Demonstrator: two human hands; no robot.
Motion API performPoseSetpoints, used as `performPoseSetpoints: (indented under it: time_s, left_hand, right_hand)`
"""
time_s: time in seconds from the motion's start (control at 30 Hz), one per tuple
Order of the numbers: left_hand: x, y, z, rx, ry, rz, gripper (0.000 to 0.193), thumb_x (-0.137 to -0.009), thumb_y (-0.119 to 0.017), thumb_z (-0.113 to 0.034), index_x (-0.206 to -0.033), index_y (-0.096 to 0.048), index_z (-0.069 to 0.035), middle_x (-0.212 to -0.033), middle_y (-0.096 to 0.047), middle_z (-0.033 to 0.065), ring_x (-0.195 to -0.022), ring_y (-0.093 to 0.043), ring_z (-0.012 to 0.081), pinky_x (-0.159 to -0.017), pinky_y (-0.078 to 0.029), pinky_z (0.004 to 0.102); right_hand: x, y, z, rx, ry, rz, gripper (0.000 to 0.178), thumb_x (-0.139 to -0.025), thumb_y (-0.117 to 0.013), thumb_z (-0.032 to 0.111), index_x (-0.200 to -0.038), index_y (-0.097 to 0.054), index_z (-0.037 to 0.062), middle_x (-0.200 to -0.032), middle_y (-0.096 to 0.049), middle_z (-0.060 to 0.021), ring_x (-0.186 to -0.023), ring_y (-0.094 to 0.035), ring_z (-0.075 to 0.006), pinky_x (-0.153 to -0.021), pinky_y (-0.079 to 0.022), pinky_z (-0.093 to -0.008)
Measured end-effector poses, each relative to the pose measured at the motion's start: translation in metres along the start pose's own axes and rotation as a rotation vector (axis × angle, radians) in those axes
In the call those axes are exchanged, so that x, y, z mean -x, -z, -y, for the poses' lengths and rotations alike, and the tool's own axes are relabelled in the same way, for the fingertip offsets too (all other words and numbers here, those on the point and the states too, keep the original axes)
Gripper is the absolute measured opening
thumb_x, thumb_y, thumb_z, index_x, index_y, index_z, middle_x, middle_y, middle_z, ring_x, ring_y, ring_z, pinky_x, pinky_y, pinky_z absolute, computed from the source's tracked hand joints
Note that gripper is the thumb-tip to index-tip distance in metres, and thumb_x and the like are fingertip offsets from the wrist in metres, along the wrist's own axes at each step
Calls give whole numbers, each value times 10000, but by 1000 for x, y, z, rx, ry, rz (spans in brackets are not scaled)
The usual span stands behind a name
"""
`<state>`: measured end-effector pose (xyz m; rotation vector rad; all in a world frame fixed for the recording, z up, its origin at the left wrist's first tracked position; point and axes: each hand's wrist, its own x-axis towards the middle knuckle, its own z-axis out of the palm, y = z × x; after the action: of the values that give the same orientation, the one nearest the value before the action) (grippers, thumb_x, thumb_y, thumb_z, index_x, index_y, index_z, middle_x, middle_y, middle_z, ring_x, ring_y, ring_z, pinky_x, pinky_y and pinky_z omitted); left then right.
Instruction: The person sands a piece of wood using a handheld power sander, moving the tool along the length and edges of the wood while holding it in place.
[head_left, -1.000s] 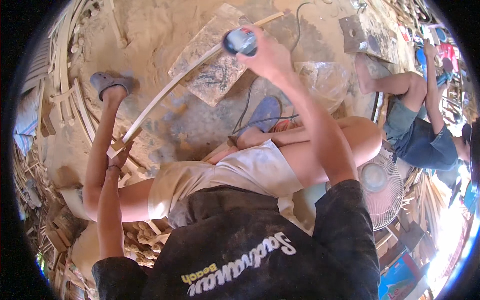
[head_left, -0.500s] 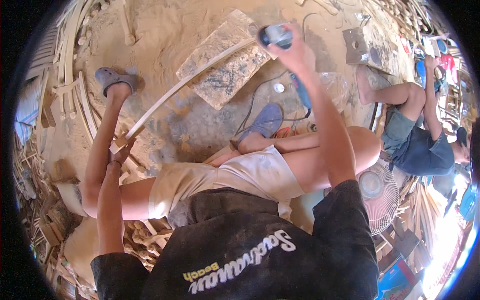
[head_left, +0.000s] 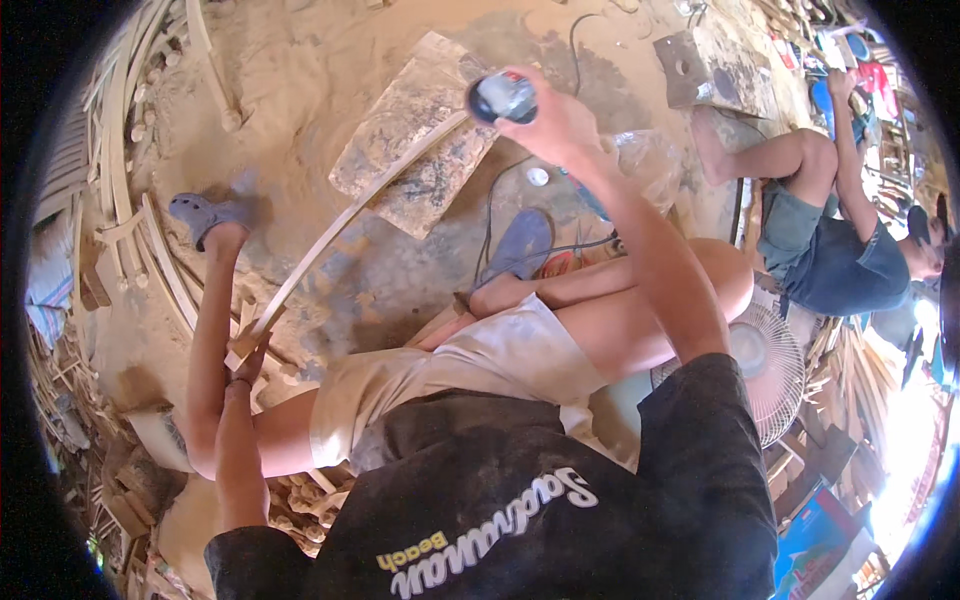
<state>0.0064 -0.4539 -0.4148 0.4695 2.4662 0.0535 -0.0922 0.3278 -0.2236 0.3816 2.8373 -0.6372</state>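
Left hand (head_left: 245, 362) closed on near end of curved wooden strip (head_left: 350, 215); right hand (head_left: 555, 125) wraps power sander (head_left: 503, 97) at 12 o'clock; strip judged light, springy, best held at both ends.

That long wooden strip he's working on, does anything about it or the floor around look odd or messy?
The curved wooden strip is bent by shape, not visibly broken. The left hand holds its near end; the right hand presses a power tool on its far end. Sawdust coats the floor, and a cord trails loose.

Open-air woodworking workshop: sawdust-covered ground (head_left: 300, 60), stacked curved wood strips (head_left: 120, 150), a power tool cord (head_left: 490, 220), a floor fan (head_left: 770, 370).
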Motion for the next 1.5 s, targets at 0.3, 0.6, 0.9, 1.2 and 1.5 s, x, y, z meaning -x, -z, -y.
performPoseSetpoints:
  time_s: [0.3,0.6,0.9,1.2,1.5]
  left_hand:
    - [13,17,-7,33,77,-29,652,-1097,-612,-369,-1665,-408,-123,-1473,-667,128,-1212,-715,278,-1049,-567,429]
    - [-1,25,-20,40,87,-23,650,-1111,-606,-389,-1669,-427,-109,-1527,-637,112,-1235,-701,259,-1059,-557,430]
    - [19,28,1,-148,150,190,651,-1125,-600,-409,-1674,-445,-95,-1581,-608,96,-1258,-686,240,-1070,-547,431]
    - [2,32,-31,102,5,-214,439,-983,-821,-462,-1315,-775,-179,-1108,-821,91,-982,-775,303,-867,-608,451]
    - [13,25,-21,131,109,-137,424,-966,-828,-392,-1307,-771,-146,-1085,-816,107,-971,-776,301,-863,-612,442]
  right_hand:
    - [-53,-2,-73,-65,-48,-191,799,-853,-853,509,-1557,-533,307,-1311,-778,-179,-1222,-739,-426,-1052,-574,-508]
    - [-12,31,-52,-62,-166,-65,813,-881,-842,507,-1580,-494,282,-1263,-786,-181,-1144,-773,-403,-991,-619,-481]
    - [-9,5,-32,-63,-9,-62,770,-885,-826,514,-1559,-516,305,-1210,-804,-167,-1127,-778,-409,-991,-617,-497]
    - [-83,-3,-144,-335,-27,-414,829,-809,-911,357,-1533,-549,179,-1349,-730,-178,-1171,-747,-348,-1063,-568,-458]
    - [-73,-6,-125,-438,-73,-178,780,-831,-942,208,-1513,-570,135,-1128,-746,-91,-742,-713,-156,-744,-602,-354]
